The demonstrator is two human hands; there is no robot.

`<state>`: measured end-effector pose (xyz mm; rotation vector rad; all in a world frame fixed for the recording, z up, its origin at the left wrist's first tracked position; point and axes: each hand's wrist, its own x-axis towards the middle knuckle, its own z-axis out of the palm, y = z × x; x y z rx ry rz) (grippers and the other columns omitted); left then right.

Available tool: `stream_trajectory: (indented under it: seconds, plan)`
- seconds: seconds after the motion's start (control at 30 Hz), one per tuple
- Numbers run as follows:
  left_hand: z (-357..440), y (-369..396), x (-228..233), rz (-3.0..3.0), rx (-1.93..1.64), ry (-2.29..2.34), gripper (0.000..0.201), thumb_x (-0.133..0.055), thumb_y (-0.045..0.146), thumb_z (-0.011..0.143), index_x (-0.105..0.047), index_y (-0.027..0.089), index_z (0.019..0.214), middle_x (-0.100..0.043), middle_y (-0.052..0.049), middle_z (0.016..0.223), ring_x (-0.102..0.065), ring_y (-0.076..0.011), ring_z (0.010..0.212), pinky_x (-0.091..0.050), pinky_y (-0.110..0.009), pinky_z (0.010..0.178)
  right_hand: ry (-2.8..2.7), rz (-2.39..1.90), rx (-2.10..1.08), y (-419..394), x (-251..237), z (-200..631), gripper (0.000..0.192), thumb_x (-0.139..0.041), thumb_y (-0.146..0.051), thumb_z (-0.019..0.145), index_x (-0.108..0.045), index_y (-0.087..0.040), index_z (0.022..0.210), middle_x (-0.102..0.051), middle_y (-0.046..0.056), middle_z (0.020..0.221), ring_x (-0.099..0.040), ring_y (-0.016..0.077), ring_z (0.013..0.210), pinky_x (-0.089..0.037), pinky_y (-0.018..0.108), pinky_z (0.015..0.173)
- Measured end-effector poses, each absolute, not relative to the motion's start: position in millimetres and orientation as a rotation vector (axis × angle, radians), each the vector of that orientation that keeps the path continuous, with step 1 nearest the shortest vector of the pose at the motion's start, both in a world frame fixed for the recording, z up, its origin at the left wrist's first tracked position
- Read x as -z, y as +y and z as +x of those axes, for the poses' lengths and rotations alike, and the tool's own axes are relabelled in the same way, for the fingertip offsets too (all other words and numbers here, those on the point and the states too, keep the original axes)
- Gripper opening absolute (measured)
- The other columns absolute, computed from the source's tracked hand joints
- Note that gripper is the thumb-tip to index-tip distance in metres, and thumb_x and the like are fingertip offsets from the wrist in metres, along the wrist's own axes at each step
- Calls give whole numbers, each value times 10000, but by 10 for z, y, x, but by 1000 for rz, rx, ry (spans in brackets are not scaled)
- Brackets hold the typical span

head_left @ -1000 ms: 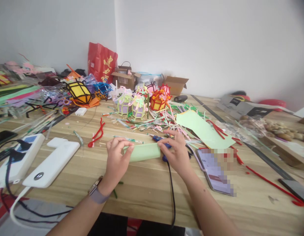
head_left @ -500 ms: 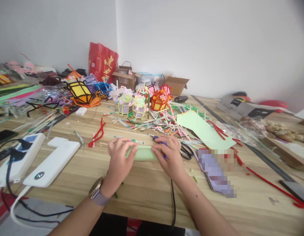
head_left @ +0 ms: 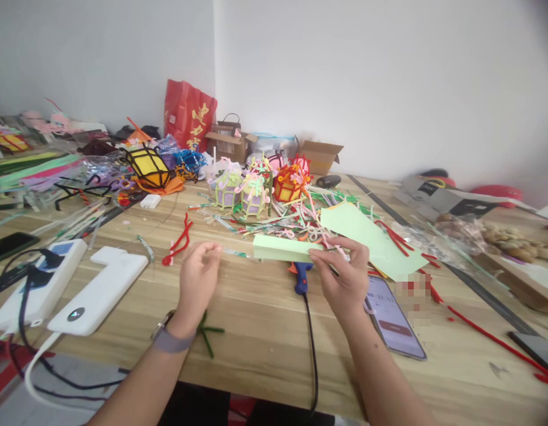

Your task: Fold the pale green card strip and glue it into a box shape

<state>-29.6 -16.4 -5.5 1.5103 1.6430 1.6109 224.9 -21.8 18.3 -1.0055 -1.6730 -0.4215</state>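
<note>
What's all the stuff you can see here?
Folded paper: one, pale green, in right hand
Paper sheet: one, pale green, beyond right hand
Glue gun: one, blue, left of right hand
Lanterns: several, mixed colours, back
Fuzzy stems: several, red and green, both sides
Power bank: one, white, left
Power strip: one, white, far left
Charger: one, white, back left
Bag: one, red, back
Boxes: at least two, brown, back
Lit phone: one, pale screen, right
Dark slabs: two, black, both sides
Round lumps: many, brown, far right
Scraps: many, mixed colours, middle
Table: one, pale wood, below
Watch: one, purple-grey strap, left arm
Left hand: one, bare, left of centre
Right hand: one, bare, pinching folded paper
</note>
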Motion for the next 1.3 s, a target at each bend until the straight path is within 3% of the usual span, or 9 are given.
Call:
stream_trajectory:
  seconds: [0.13,0.2,0.4,0.57,0.7,0.9,1.07,1.17,1.3]
  plan:
    - [-190,-171,71,1247,-1425,1189,414,-509,569,837,-679,192,820,-673,-44,809,-586,-211,833,-447,-313,781,-1795,-833,513,-285,-115,2143,247,-674,-117,809,-733,-323,933,-577,38,1019,-544,182,828,-466,371,742]
    - [-148,-184,80,1212,-1411,1101,385,-553,557,820,-677,194,789,-664,-30,786,-569,-192,805,-439,-293,762,-1866,-767,489,-298,-69,2085,286,-655,-95,818,-724,-321,980,-576,35,1025,-535,159,787,-475,340,702]
    - [-157,-183,61,1128,-1425,1041,322,-688,502,727,-661,182,757,-636,-6,728,-549,-170,762,-440,-286,770,-1833,-980,210,-226,3,2031,346,-638,-245,860,-620,-317,1198,-551,101,1185,-591,224,957,-525,406,802]
    - [-163,-196,32,1154,-1442,1137,356,-693,520,704,-605,179,654,-512,35,604,-422,-114,588,-373,-230,566,-1757,-1046,-241,-147,30,2037,448,-628,-265,852,-521,-311,1284,-607,49,1024,-556,127,641,-528,330,656]
    - [-166,-206,38,1182,-1439,1204,355,-692,520,698,-606,182,632,-445,50,551,-361,-103,538,-315,-226,501,-1533,-1021,-576,-125,66,2000,468,-659,-316,802,-537,-285,1253,-611,37,996,-556,104,597,-519,296,598]
    - [-189,-206,115,1329,-1465,1254,273,-687,442,740,-670,176,685,-594,18,657,-498,-139,664,-394,-240,613,-1210,-1137,-970,-124,11,1967,531,-727,-459,711,-573,-251,1174,-645,19,940,-552,85,464,-481,257,434]
    - [-143,-226,77,1221,-1374,1204,305,-690,467,727,-669,163,717,-589,19,521,-488,-119,493,-376,-239,494,-1102,-1159,-1127,-136,-42,1964,490,-752,-515,669,-636,-235,1053,-663,16,907,-634,120,545,-520,257,480]
    - [-107,-236,22,1115,-1357,1071,316,-737,462,671,-666,162,742,-695,-35,686,-646,-177,669,-500,-288,643,-1102,-1162,-1172,-143,-44,1960,423,-776,-519,637,-673,-216,913,-670,19,895,-661,137,613,-545,265,534]
    - [-91,-238,4,1075,-1358,1011,322,-733,470,677,-661,160,732,-710,-44,731,-677,-192,756,-515,-334,783,-1081,-1158,-1106,-128,-34,1962,420,-786,-520,621,-666,-216,885,-670,20,868,-648,148,661,-552,277,551]
